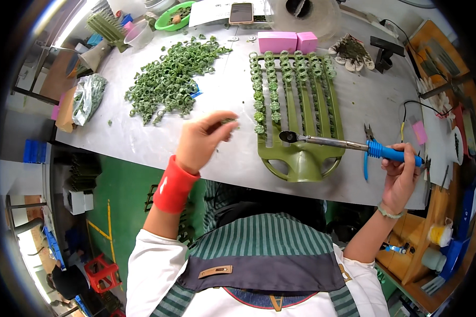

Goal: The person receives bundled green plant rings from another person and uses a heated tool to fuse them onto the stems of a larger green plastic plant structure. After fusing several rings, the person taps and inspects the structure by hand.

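My right hand (pixel 399 177) is closed around the blue handle of a soldering iron (pixel 333 142). The iron points left, and its dark, rounded tip hovers over the lower part of an olive-green slatted plastic rack (pixel 301 164). Small green ring-shaped pieces (pixel 259 105) line the rack's slats, running farthest down the two left ones. Left of the rack, my left hand (pixel 201 138) is raised above the table with thumb and forefinger drawn together. Something small and greenish seems to be between them, too small to make out. A red band circles that wrist.
A large pile of green ring pieces (pixel 169 79) covers the table's left middle. Pink blocks (pixel 285 42) stand behind the rack. Pliers (pixel 369 132) and blue-handled cutters lie right of it, near a dirty glove (pixel 351 53). A phone (pixel 241 13) and a green basin (pixel 174 17) sit at the back.
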Demonstrator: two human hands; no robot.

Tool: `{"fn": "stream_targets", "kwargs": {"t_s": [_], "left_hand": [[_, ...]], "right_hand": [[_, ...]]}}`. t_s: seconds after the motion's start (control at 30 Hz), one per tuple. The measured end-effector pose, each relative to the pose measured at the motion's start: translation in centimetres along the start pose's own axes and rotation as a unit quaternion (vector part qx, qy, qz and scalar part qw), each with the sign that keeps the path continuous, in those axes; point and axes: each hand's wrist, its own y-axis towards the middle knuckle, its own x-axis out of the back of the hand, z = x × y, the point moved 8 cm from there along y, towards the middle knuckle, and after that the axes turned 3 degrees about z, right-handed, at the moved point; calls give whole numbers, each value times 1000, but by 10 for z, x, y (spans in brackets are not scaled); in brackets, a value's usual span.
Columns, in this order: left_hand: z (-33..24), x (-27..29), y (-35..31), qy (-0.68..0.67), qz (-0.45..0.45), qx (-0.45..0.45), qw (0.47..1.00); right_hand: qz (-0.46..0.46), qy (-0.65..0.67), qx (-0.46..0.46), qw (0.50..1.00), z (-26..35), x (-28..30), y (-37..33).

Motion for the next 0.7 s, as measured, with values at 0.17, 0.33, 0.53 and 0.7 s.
{"fn": "stream_targets", "kwargs": {"t_s": [0.17,0.33,0.53,0.7], "left_hand": [[-48,-49,3,2,35,-109,993],[-57,-67,8,245,-44,-242,938],[-49,-81,10,320,-66,-252,911],[-51,-86,12,349,-58,-269,896]], "right_hand": [[-1,-9,-4,1000,-5,3,1],[11,5,-12,1000,-15,-2,3],[20,40,-24,999,-33,-8,5],[44,38,-30,998,-37,-16,7]]}}
